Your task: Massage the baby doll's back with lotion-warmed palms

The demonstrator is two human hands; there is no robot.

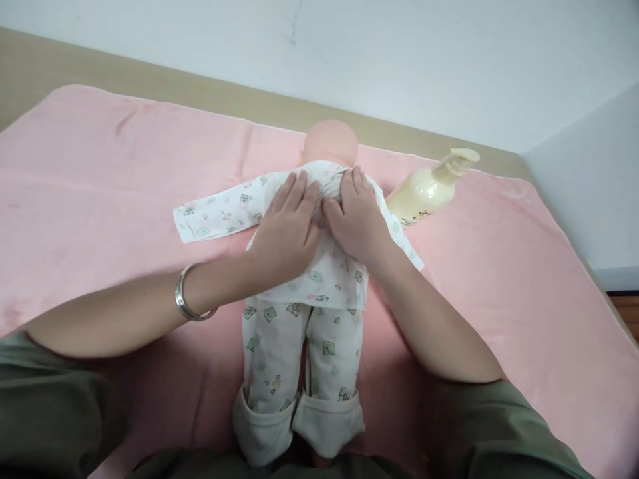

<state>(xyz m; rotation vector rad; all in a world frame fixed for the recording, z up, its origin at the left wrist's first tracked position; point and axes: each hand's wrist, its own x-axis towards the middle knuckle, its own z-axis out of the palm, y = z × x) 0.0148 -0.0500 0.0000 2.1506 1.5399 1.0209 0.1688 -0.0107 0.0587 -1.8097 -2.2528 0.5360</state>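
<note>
Printed shirt lies on doll beneath both sets of fingers: right hand flat, gripping nothing; left hand half-curled, grip unclear; cloth probably light, soft, best pinched at folds between fingertips.

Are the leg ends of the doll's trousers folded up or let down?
Folded up. Both cuffs show as plain white bands, turned back over the printed trousers.
</note>
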